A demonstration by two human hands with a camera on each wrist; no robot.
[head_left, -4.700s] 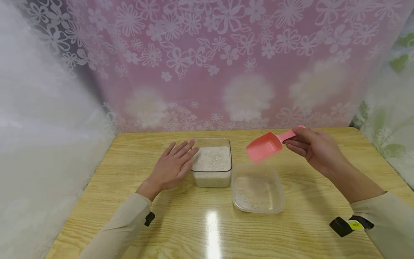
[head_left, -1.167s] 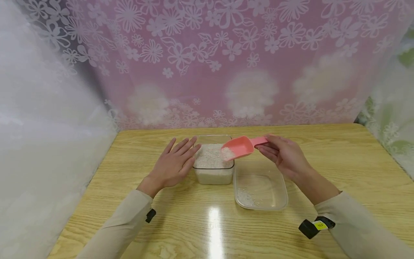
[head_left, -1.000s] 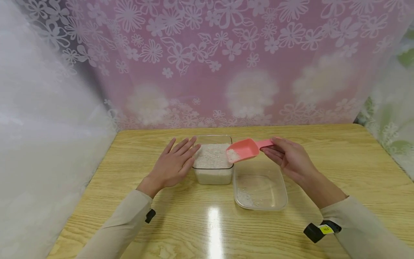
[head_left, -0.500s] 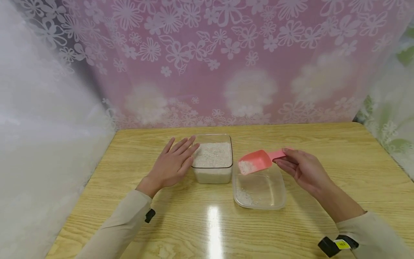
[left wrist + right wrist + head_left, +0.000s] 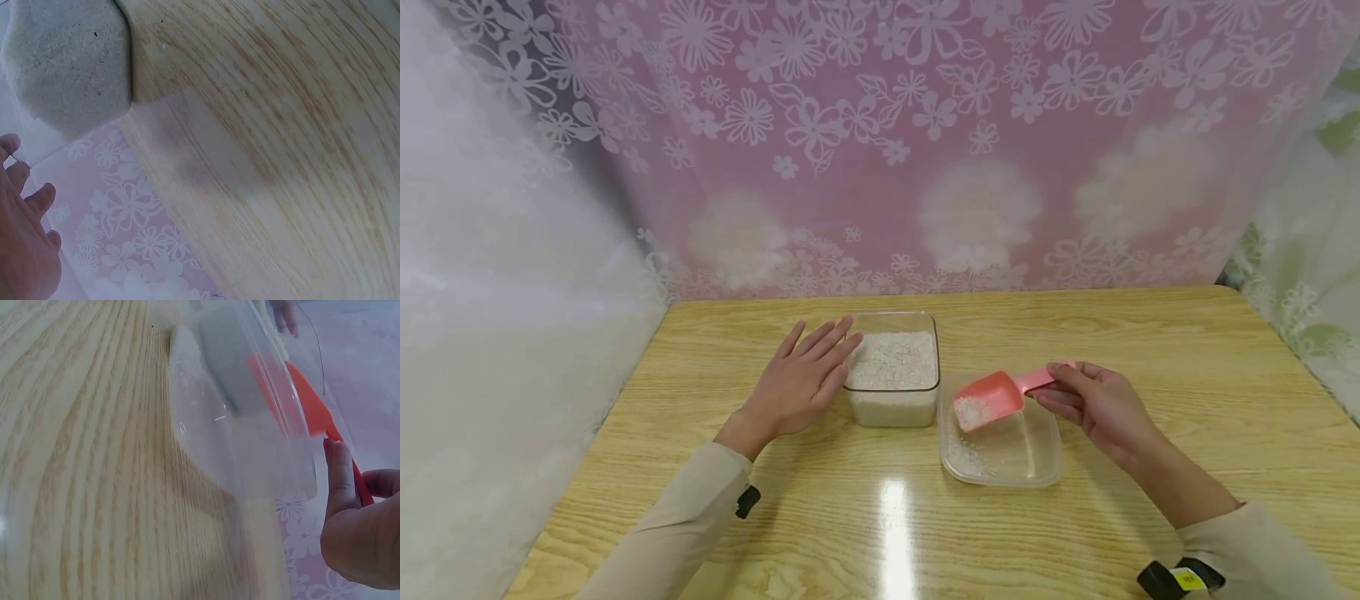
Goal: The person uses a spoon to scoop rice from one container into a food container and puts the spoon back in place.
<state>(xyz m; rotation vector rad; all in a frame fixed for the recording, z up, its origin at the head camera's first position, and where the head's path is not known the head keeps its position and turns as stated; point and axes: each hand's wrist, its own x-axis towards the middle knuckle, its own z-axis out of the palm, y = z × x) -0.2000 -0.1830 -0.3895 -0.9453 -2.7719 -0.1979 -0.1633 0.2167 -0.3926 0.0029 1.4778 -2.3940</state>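
Observation:
In the head view my right hand (image 5: 1105,414) pinches the handle of a pink scoop (image 5: 1003,398), which carries a small heap of rice (image 5: 972,412) at its tip. The scoop hangs over a shallow clear plastic container (image 5: 1030,462) with a few rice grains in its near left corner. My left hand (image 5: 793,379) lies with straight fingers against the left rim of a deeper clear container (image 5: 891,408), filled well up with rice. The right wrist view shows the orange-looking scoop (image 5: 312,406) partly behind the shallow container's wall (image 5: 250,444).
Both containers stand side by side on a wood-grain table (image 5: 805,517). A pink flowered curtain (image 5: 865,167) hangs behind the table's back edge, with pale sheets at the left and right. Each wrist wears a black strap device.
The right hand first carried the scoop bare, later held it with rice over the deep container, then moved it right and toward me, lowering it over the shallow one. The left hand stays put.

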